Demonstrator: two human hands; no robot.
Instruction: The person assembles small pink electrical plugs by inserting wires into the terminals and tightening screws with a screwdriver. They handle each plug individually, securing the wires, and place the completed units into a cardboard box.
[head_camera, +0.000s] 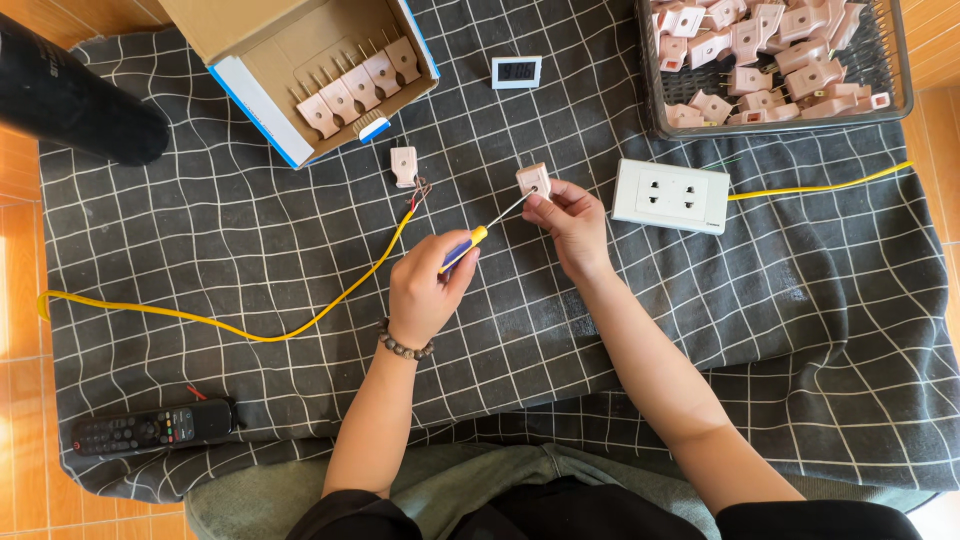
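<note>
Your right hand pinches the pink plug, steadying it | your left hand grips the screwdriver, tip angled into the plug | yellow cable lies apart

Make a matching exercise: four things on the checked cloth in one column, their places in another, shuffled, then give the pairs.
Things:
1. screwdriver
2. pink plug
3. remote control
4. white socket block

Places:
A. lower left of the cloth
B. in the left hand
C. right of both hands, on a yellow cable
D. in the right hand

Pairs: 1-B, 2-D, 3-A, 4-C
</note>
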